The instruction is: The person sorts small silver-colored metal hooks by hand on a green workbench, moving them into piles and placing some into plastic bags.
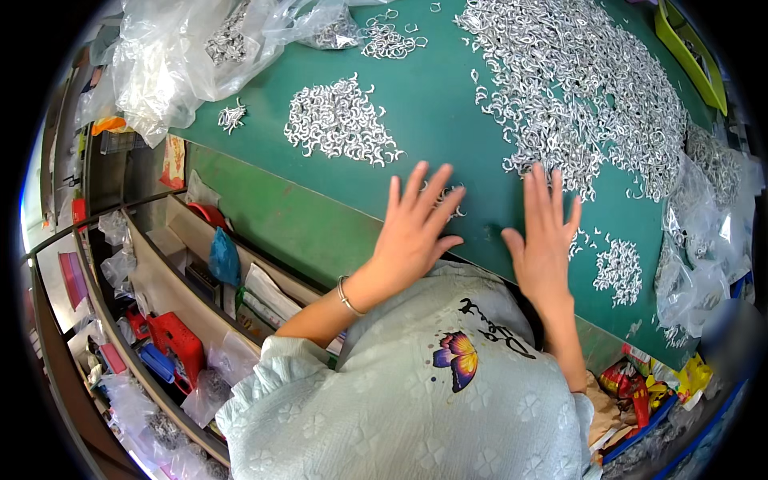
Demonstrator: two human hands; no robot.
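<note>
My left hand [420, 224] is spread over the near edge of the green table, palm down. Under and between its fingers lie a few small silver curved metal pieces [457, 211], partly hidden by the hand. My right hand [546, 228] is likewise spread, its fingertips at the lower edge of a large heap of silver curved metal pieces [576, 88]. Beyond my left hand lies a medium pile of the same pieces [336, 122]. To the right of my right hand is a smaller pile [618, 272].
Clear plastic bags [172, 60] with metal pieces lie at the far left, near a small cluster [232, 117] and some silver rings [390, 40]. More bags [700, 232] line the right edge. A yellow-green bin [692, 56] stands far right. Shelves with a red container [178, 344] are at left.
</note>
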